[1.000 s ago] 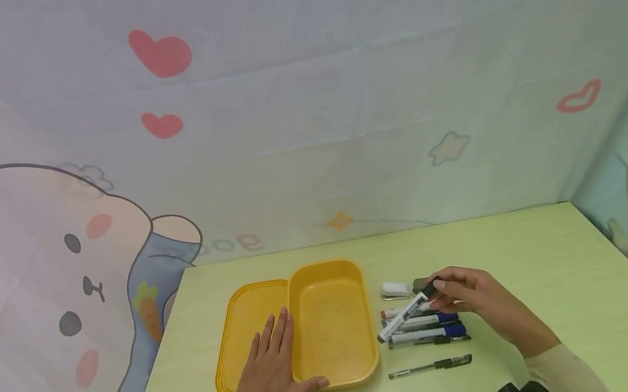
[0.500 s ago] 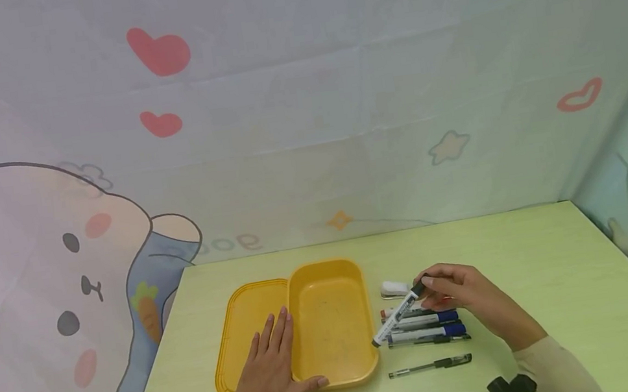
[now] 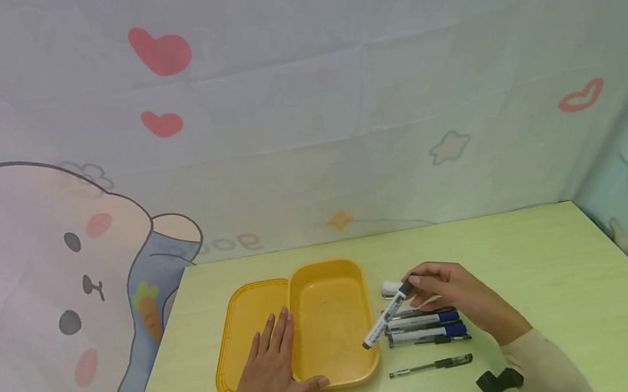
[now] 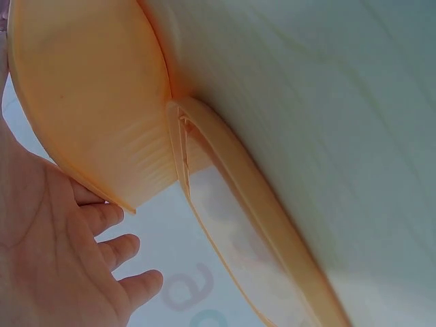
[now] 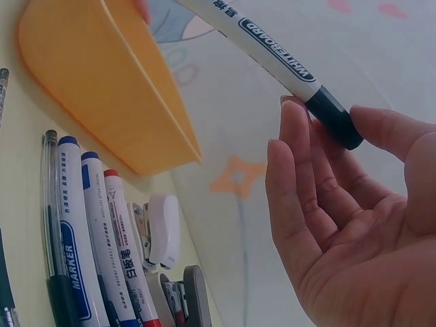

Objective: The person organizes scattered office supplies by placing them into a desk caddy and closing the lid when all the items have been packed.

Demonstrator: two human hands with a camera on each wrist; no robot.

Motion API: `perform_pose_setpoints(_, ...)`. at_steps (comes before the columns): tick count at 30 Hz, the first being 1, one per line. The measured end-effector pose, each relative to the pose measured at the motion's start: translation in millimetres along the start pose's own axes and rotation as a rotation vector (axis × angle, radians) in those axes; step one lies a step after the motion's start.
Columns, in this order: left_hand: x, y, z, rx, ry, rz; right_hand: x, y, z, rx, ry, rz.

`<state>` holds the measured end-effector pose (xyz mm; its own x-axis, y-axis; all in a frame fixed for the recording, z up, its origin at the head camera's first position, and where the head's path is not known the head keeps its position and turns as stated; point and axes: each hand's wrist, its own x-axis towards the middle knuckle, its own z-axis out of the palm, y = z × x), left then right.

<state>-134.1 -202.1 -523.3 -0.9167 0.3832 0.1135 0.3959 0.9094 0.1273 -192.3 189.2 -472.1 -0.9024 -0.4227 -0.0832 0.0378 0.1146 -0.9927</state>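
My right hand (image 3: 443, 288) pinches a whiteboard marker (image 5: 266, 51) by its black cap, between thumb and fingers. The marker slants down to the left, and its lower end overlaps the right rim of a yellow plastic box (image 3: 330, 331) in the head view. Nothing shows inside the box. With fingers spread, my left hand (image 3: 270, 368) rests along the box's left side, the thumb at its near edge. Under and beside that hand lies a yellow lid (image 3: 248, 328). Seen from the left wrist, the palm (image 4: 54, 238) is by the box wall (image 4: 95, 88).
Right of the box lie blue-capped markers (image 3: 425, 333), a red-capped marker (image 5: 129, 248) and black gel pens (image 3: 429, 367). A white stapler (image 5: 163, 231) and a grey stapler (image 5: 194, 296) are behind them. A printed cloth (image 3: 305, 125) hangs at the table's back edge.
My right hand has moved left with the whiteboard marker, bringing its lower end from beside the box to over the rim. My left hand has stayed in place.
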Motion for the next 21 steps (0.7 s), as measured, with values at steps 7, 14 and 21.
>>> perform_pose_setpoints(7,-0.1,-0.1,-0.7,-0.003,-0.006,-0.005,4.9,-1.5,5.0,0.014,-0.020,-0.008)
perform_pose_setpoints(14,0.1,-0.4,-0.4,0.006,0.002,0.001,11.3,-3.0,13.3,0.026,-0.040,-0.002)
perform_pose_setpoints(21,0.3,-0.4,-0.1,0.004,0.005,-0.001,21.9,-3.0,23.4,0.015,-0.067,-0.023)
